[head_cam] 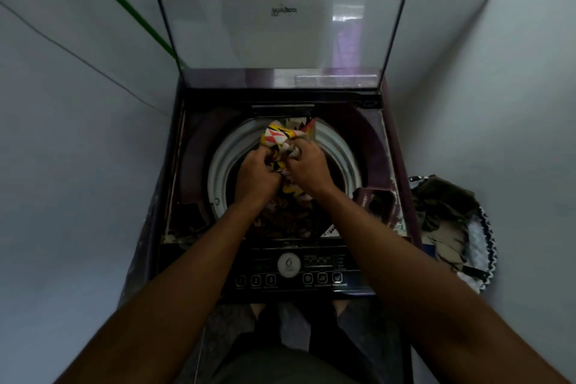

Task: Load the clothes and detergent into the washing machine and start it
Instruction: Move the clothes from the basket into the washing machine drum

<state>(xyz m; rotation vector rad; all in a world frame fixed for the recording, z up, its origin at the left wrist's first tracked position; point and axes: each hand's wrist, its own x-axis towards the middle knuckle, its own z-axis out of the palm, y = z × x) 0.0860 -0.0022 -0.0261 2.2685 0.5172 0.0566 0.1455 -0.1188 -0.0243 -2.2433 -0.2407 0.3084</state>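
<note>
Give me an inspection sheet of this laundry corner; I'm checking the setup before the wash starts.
Surface: washer top, lid raised upright, drum open.
Job's things: patterned cloth bunched over the drum; dark clothes at the drum's near side; no detergent seen.
Clutter: basket right of the washer, clothes still in it.
Hands: left hand and right hand both grip the patterned cloth.
Cables: thin grey line and green line on the left wall; cannot tell what they are.
Surroundings: pale walls on both sides, control panel nearest the person.
</note>
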